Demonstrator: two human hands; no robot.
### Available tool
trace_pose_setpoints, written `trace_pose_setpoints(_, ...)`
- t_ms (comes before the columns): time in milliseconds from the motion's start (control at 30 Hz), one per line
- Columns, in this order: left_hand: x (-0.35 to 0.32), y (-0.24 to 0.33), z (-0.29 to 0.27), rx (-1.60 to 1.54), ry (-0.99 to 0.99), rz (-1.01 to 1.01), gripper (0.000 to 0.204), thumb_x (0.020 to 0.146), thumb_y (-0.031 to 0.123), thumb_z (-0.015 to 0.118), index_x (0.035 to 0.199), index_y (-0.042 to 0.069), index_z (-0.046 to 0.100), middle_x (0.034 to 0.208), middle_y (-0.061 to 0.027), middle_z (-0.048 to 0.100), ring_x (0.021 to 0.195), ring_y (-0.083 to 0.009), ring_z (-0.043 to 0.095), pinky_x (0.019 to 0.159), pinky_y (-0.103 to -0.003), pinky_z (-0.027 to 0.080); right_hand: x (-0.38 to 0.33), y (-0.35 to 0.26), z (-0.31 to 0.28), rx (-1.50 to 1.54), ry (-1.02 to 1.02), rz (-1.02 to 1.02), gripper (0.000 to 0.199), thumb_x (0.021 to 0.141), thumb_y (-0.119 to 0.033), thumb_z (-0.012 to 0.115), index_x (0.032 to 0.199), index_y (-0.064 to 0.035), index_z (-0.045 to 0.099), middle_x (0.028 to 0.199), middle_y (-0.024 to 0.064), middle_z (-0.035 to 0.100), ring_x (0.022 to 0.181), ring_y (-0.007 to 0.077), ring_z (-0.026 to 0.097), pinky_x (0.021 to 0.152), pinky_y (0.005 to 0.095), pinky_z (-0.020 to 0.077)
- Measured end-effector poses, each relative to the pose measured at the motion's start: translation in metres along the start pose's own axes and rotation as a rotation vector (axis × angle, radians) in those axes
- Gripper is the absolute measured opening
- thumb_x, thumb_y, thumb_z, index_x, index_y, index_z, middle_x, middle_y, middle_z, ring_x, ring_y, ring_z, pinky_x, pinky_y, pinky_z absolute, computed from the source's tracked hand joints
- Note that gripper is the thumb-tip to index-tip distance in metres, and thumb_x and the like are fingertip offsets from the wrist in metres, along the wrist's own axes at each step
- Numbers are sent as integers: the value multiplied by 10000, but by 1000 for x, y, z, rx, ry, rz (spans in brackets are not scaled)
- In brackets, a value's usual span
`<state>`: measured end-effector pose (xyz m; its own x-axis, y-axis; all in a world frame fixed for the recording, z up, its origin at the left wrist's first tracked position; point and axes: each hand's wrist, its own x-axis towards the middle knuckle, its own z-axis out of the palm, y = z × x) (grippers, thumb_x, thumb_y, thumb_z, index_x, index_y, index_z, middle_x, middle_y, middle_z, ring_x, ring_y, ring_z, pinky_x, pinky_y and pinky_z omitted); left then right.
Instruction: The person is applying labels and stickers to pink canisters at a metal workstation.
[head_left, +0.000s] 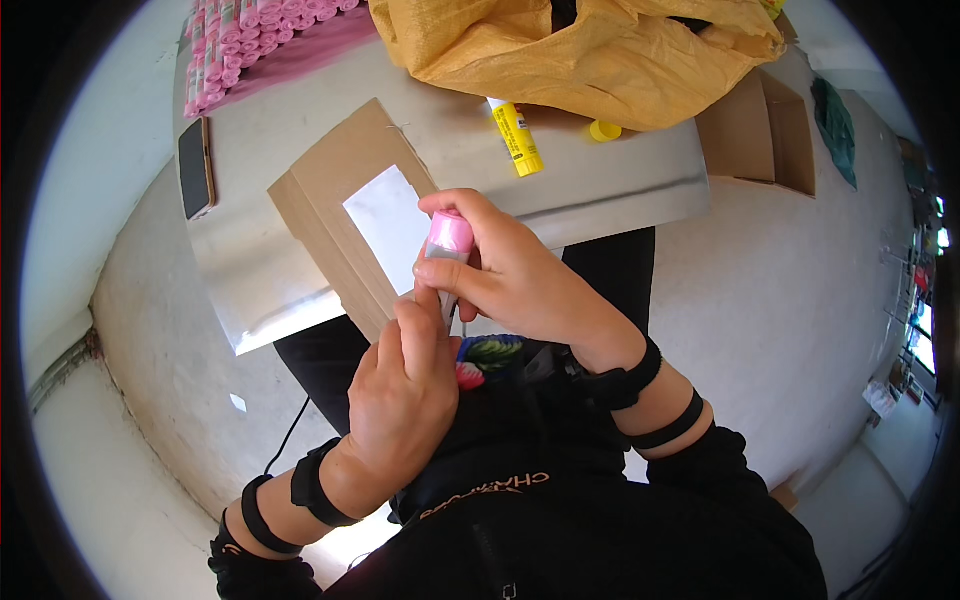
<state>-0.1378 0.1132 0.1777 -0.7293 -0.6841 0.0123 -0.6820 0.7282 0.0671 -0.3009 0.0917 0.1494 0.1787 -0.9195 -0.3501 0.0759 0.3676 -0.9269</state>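
Between my two hands, close to my body, is a small pink roll point(452, 232) with a greyish-white band of label round it. My right hand point(515, 278) grips it from the right, thumb across the band and fingers curled behind the pink end. From below, my left hand point(405, 390) is closed at its lower end, fingertips against the band; part of that end is hidden by the fingers. Under the hands lies a piece of brown cardboard point(325, 195) with a white sheet of paper point(383, 218) on it.
An uncapped yellow glue stick point(516, 138) lies on the metal table point(630, 190), its yellow cap point(604, 130) nearby. Pink rolls point(245, 45) are stacked far left, above a phone point(196, 168). A large yellow woven sack point(560, 60) covers the far side, beside a cardboard box point(755, 130).
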Motion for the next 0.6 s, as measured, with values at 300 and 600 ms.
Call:
trace_pose_setpoints(300, 0, -22, -16, -1084, -71, -353, 427, 951, 236, 476, 1266, -53, 481, 1049, -127, 515, 900, -233, 552, 828, -335, 453, -1, 5, -9, 177, -55, 52, 437, 906, -194, 591, 1257, -8, 410, 853, 30, 566, 569, 40, 501, 500, 182, 430)
trace_pose_setpoints(600, 9, -30, 9, -1901, -560, -765, 475, 974, 454, 388, 1006, 3, 534, 743, -34, 552, 614, -101, 551, 589, -238, 499, 2, 3, -1, 186, -114, 86, 419, 882, -188, 600, 1175, 45, 412, 814, 87, 550, 533, 78, 524, 494, 234, 448)
